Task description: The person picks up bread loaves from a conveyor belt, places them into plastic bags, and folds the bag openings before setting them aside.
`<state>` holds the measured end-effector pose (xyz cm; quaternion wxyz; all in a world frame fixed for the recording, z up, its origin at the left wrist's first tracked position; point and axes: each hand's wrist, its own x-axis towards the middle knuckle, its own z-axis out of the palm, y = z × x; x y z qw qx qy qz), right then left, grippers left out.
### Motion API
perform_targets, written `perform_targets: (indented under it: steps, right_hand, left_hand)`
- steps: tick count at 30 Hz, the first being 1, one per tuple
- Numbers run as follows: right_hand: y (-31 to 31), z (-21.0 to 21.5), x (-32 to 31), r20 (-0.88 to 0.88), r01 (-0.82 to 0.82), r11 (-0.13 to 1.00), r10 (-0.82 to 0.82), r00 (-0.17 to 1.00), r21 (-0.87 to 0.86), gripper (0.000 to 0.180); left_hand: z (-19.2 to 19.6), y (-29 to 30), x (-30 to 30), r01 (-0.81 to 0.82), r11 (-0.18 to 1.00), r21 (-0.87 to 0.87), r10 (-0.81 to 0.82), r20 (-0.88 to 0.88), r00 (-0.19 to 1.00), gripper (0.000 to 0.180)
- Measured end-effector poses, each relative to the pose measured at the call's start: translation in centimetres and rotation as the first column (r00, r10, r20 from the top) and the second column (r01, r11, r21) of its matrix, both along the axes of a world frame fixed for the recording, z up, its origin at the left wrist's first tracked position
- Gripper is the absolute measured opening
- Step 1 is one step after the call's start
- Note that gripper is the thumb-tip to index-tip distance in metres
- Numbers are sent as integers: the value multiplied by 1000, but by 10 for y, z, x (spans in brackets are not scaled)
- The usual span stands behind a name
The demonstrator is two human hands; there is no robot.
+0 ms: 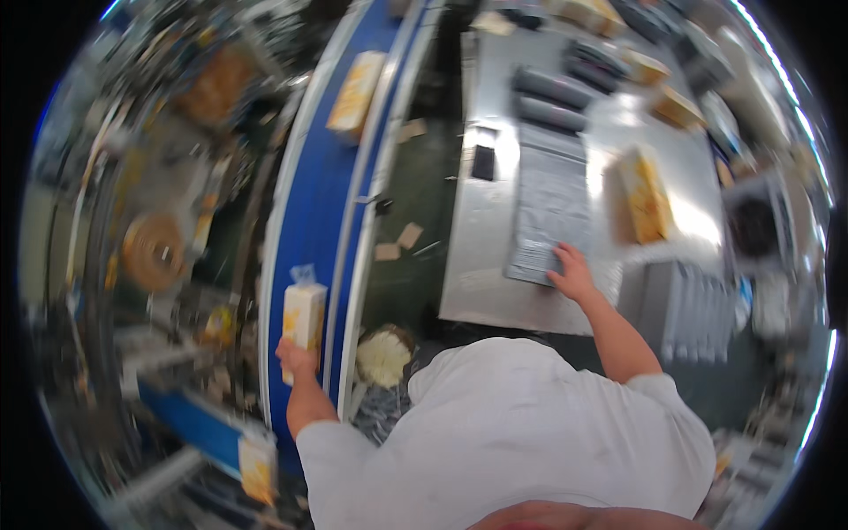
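On the left, my left hand (297, 356) is closed around the lower part of a white-and-yellow plastic-wrapped pack (305, 311) on the blue conveyor belt (309, 212). Loose clear film sticks up from its far end. My right hand (574, 272) lies with fingers apart on the near right corner of a flat grey plastic mailing bag (552, 199). That bag rests on a shiny metal table (481, 283). The fingertips touch its surface; whether they pinch its edge is hard to see.
Another pack (356, 93) lies farther up the belt. A yellow pack (647, 194), a dark phone (483, 162) and rolled grey bags (552, 97) are on the table. A grey stack (689, 309) stands at its near right; a bin with pale contents (384, 358) sits below.
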<state>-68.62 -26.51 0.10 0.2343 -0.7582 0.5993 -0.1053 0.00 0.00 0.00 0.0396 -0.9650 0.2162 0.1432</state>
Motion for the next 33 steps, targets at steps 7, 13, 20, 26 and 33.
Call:
perform_targets:
  steps: [7,13,20,26,33]
  right_hand:
    - [-21,20,-17,-65,-26,999,24,998,-29,69]
    - [0,20,-31,76,103,992,-108,991,68,76]
    - [34,64,-4,733,224,956,-289,615,189,83]
    - [36,50,-66,609,168,911,-381,696,377,53]
    - [-54,18,-108,-126,-82,976,57,990,-203,56]
  left_hand:
    - [-1,-139,-50,242,903,-354,-151,263,953,74]
    - [110,-253,-138,88,338,-937,-575,-131,808,71]
    - [60,-249,-459,-24,740,-673,-664,-735,137,64]
    - [6,-306,-524,-107,515,-850,-820,-525,228,81]
    - [23,-360,-530,14,428,-904,-875,-410,256,82]
